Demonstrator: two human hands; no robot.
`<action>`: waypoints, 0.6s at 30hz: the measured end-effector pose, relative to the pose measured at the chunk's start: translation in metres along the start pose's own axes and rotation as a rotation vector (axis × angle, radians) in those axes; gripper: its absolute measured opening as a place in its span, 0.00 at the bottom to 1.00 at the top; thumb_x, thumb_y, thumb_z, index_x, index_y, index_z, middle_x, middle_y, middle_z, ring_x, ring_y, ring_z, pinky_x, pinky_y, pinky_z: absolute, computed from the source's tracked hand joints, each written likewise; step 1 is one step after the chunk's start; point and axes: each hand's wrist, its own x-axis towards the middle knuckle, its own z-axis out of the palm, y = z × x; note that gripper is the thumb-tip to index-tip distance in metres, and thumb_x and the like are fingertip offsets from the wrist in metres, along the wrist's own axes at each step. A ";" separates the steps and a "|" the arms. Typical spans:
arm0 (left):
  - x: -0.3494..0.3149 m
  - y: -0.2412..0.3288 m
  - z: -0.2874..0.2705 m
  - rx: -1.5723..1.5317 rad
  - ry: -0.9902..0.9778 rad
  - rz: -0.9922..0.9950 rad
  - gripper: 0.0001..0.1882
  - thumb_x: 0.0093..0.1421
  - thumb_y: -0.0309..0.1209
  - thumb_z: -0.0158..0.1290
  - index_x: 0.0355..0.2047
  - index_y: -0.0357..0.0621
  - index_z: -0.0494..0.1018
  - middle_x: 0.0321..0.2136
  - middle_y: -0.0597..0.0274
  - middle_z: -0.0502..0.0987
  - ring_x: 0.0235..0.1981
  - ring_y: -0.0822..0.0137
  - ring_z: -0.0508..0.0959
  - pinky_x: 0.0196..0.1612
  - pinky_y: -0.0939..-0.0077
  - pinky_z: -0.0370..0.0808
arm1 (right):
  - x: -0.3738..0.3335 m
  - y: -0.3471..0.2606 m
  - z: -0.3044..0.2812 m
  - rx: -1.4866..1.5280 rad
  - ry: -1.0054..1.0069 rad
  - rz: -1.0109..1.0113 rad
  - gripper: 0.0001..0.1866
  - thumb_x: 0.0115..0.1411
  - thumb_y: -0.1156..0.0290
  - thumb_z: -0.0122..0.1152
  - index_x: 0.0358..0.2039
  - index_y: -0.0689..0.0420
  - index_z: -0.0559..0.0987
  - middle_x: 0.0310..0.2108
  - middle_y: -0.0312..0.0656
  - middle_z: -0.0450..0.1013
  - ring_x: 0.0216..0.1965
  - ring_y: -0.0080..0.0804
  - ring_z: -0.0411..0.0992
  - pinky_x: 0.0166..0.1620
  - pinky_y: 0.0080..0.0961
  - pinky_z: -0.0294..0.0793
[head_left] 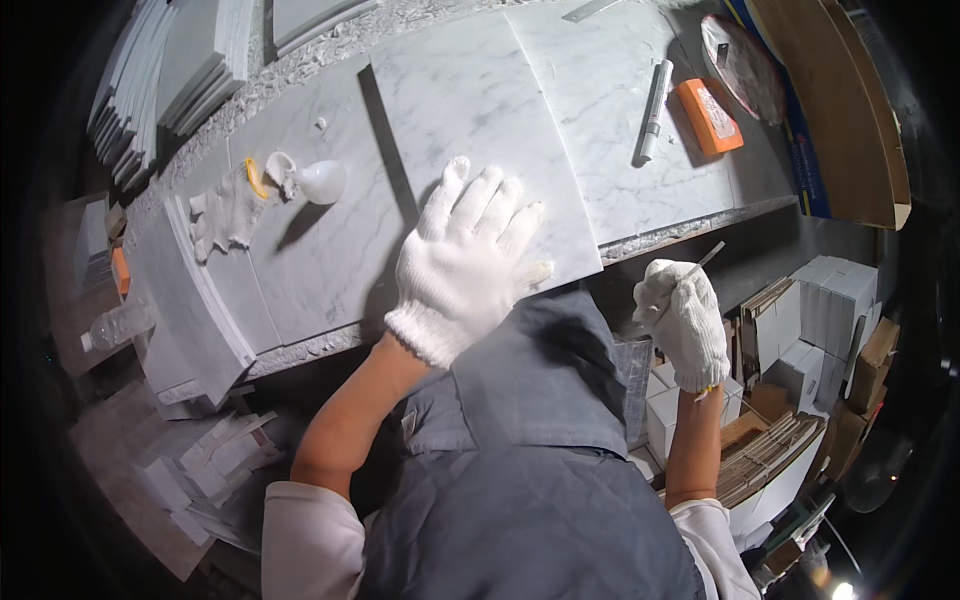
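My left hand (455, 270), in a white knit glove, lies flat with its fingers spread on a grey-veined white marble tile (455, 90). The tile rests on other marble pieces, and its near right corner juts past the worktop's front edge. My right hand (690, 325), gloved too, is raised off that edge at the right. Its fingers are closed on a thin pale stick (711, 257) that points up and to the right. The stick's lower part is hidden in the fist, so I cannot tell its exact kind.
A silver marker (656, 110) and an orange block (712, 125) lie at the right, beside a cardboard box (845, 100). Toward the left are a white squeeze bottle (324, 182) and a loose glove (228, 215). Stacked tiles (205, 60) stand far left; white boxes (835, 290) sit below right.
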 end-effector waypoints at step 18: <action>-0.034 0.028 -0.024 -0.255 0.145 -0.089 0.14 0.51 0.26 0.63 0.40 0.51 0.83 0.39 0.64 0.80 0.48 0.51 0.79 0.51 0.62 0.76 | 0.019 -0.027 0.018 -0.115 0.084 -0.090 0.13 0.67 0.62 0.63 0.43 0.59 0.76 0.34 0.37 0.72 0.30 0.23 0.71 0.33 0.21 0.73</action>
